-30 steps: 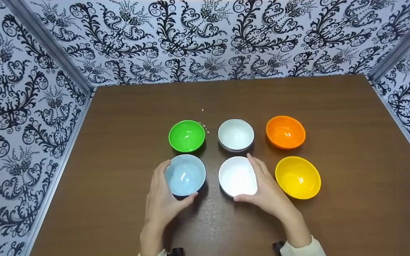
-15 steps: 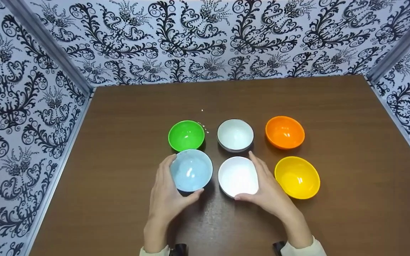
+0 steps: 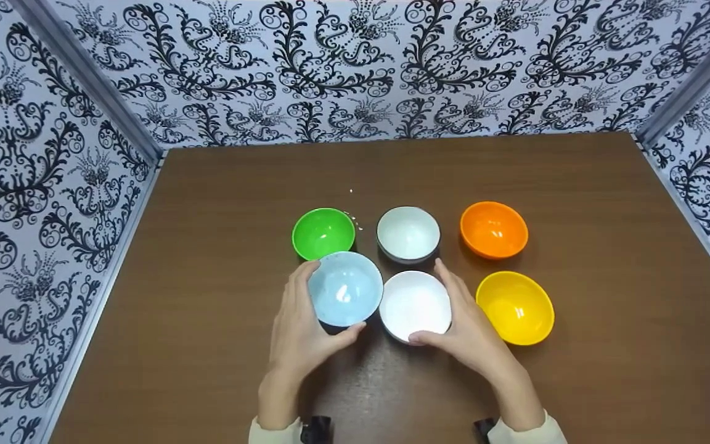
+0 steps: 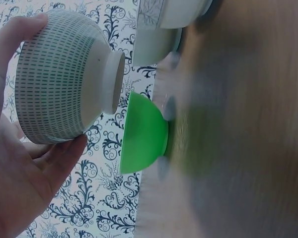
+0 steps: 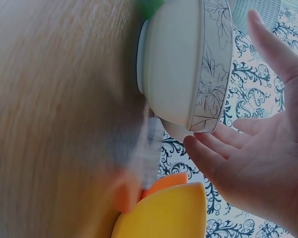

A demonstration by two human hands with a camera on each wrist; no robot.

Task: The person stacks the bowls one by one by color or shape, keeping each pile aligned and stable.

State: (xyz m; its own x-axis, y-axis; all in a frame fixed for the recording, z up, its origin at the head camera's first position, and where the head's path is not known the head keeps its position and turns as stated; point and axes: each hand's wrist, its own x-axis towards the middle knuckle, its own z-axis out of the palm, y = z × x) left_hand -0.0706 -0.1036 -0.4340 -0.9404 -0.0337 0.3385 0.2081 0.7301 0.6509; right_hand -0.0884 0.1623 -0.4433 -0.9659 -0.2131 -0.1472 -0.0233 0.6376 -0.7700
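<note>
My left hand [image 3: 302, 336] grips a light blue bowl [image 3: 346, 288] by its side, thumb near and fingers at the far left rim. In the left wrist view this bowl [image 4: 54, 79] shows rows of small dashes outside and a pale foot, held up off the table. My right hand [image 3: 477, 336] curves round the right side of a white bowl [image 3: 415, 303]. Seen from the right wrist, the white bowl [image 5: 176, 64] stands on the table with a leaf-patterned band under its rim, fingertips against its side. The blue bowl's right rim meets the white bowl's left rim in the head view.
A green bowl [image 3: 321, 231], a pale grey-white bowl [image 3: 408, 233] and an orange bowl [image 3: 494, 229] stand in a back row. The yellow bowl [image 3: 515, 308] is close to the right hand. Small white specks [image 3: 356, 222] lie beside the green bowl. Patterned walls [image 3: 367, 68] enclose the brown table [image 3: 577, 185].
My left hand has lifted the light blue bowl and carried it right and a little away, so it now overlaps the green bowl's near edge. The right hand and white bowl have barely moved.
</note>
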